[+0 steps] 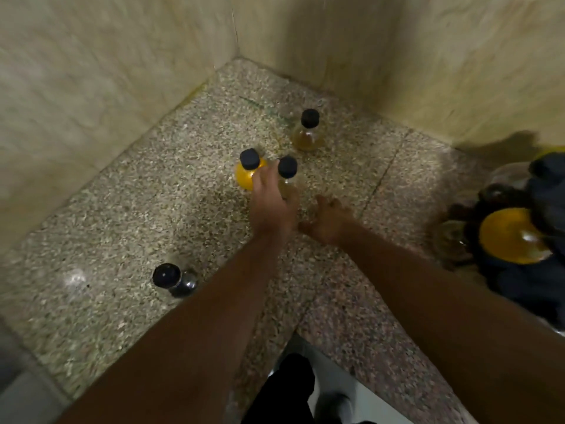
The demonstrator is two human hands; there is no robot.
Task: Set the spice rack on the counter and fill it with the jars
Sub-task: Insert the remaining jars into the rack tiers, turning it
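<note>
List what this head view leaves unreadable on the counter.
- Clear jar: body hidden behind left hand, grip unconfirmed.
- Right hand: motion-blurred, open or closed unclear.
- Dark pile at right: cut by frame edge, blurred; a rack can't be made out.
- Jar contents: no labels legible.

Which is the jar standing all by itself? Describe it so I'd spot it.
Start at the speckled counter and look along its near left part. The lone jar stands there, apart from the three others, with dark contents under its black cap.
</note>
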